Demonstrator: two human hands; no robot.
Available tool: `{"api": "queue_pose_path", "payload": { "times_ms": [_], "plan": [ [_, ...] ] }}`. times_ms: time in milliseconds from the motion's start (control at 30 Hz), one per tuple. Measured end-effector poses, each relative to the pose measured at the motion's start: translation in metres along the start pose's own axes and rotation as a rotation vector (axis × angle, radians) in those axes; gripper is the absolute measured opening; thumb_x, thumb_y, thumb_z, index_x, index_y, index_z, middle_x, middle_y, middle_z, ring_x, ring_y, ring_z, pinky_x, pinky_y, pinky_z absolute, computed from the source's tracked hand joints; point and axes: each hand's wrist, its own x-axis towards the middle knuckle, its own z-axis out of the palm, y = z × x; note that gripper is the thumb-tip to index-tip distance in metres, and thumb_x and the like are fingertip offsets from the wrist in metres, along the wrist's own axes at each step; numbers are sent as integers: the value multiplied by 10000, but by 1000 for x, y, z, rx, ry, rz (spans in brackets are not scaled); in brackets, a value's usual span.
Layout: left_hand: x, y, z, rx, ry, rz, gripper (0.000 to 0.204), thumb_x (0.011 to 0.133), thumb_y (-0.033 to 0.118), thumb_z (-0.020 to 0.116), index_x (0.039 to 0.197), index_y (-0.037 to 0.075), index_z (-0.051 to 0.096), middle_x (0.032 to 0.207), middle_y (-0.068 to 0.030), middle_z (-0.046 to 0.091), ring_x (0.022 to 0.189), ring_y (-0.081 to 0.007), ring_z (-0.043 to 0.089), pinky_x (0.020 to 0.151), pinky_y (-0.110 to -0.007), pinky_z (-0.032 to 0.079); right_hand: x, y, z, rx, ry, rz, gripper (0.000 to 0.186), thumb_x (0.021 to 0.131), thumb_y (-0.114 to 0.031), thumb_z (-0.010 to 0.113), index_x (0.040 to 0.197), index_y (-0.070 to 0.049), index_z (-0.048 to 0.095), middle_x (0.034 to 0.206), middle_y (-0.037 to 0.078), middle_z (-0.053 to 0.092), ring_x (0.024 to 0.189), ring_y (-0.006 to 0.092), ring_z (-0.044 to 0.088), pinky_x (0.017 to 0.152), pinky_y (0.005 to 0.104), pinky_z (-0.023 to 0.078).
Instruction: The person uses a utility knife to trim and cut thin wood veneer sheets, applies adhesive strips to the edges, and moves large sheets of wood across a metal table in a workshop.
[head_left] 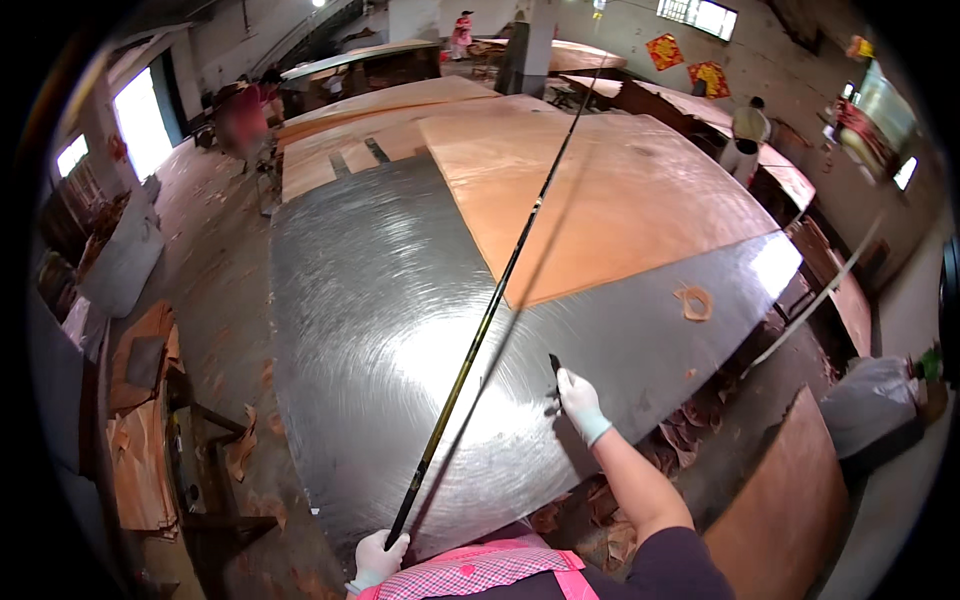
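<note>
My left hand (376, 558), in a white glove, is closed around the thick end of a long, thin black pole (497, 300). The pole slants up and away over the metal tabletop (350, 330) and casts a shadow on it. My right hand (580, 398), gloved too, is closed on a short dark tool (556, 366) above the shiny metal; its kind is too small to tell. Beyond it lies a large orange-brown veneer sheet (600, 200), its near corner pointing toward me. A curled ring of thin strip (694, 303) rests on the metal at the right.
More veneer sheets (360, 130) lie along the table's far side. Scraps (690, 430) litter the floor by its right edge. A leaning brown sheet (790, 500) stands at the lower right, a stack of sheets (140, 465) at the left. Other people (748, 130) are farther off.
</note>
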Motion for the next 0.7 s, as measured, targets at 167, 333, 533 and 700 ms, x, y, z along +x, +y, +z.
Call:
{"api": "queue_pose_path", "payload": {
  "times_ms": [167, 333, 533, 700],
  "plan": [
    [11, 15, 43, -92, 133, -91, 291, 908, 253, 717, 817, -24, 702, 624, -8, 600, 585, -88, 551, 555, -312, 446, 128, -50, 13, -871, 85, -319, 711, 1042, -403, 376, 1592, 2, 181, 994, 283, 697, 883, 425, 694, 821, 519, 536],
    [23, 24, 73, -116, 201, -163, 305, 915, 263, 723, 848, -34, 706, 612, -8, 593, 569, -89, 553, 534, -305, 447, 183, -86, 30, -1119, -122, -193, 738, 1034, -382, 397, 1616, -42, 97, 1140, 213, 713, 1003, 404, 698, 904, 509, 532],
    [22, 46, 82, -24, 319, -186, 285, 911, 255, 714, 846, -22, 711, 589, -13, 580, 558, -92, 549, 527, -310, 446, 220, -111, 23, -1238, -81, -252, 719, 1033, -377, 395, 1622, -76, 114, 1098, 210, 720, 967, 392, 709, 870, 502, 544],
    [21, 63, 80, -214, 222, -189, 217, 943, 233, 702, 883, 24, 713, 726, -61, 659, 653, -181, 607, 620, -362, 492, 240, -118, 19, -867, 112, -668, 753, 1020, -432, 517, 1625, -137, 179, 1063, 200, 723, 903, 384, 716, 821, 489, 562]
  ]
}}
